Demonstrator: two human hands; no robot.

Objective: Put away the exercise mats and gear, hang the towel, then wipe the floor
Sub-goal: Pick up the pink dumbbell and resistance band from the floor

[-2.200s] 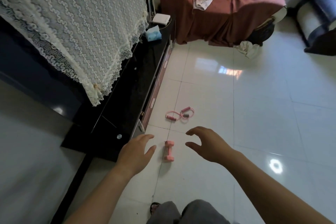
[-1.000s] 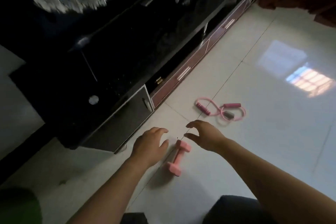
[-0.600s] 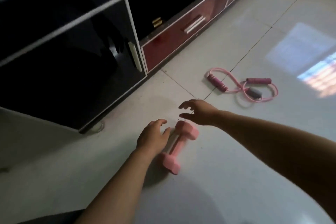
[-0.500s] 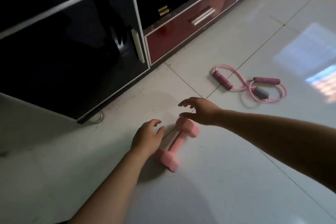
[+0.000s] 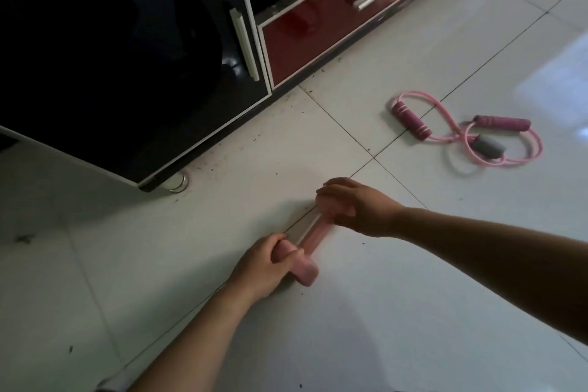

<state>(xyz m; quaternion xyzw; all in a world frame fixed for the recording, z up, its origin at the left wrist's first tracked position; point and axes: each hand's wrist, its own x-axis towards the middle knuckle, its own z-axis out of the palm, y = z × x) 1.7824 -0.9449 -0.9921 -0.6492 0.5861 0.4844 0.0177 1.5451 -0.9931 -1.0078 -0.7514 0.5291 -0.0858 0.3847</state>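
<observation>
The pink, seemingly matte dumbbell (image 5: 313, 237) is gripped at both ends.

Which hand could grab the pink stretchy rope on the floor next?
Probably the right hand. It grips the dumbbell's far end, on the side nearest the pink rope. The left hand grips the near end, farther from the rope, and could keep the dumbbell.

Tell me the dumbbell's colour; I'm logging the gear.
Pink: the dumbbell shows best in the head view.
</observation>
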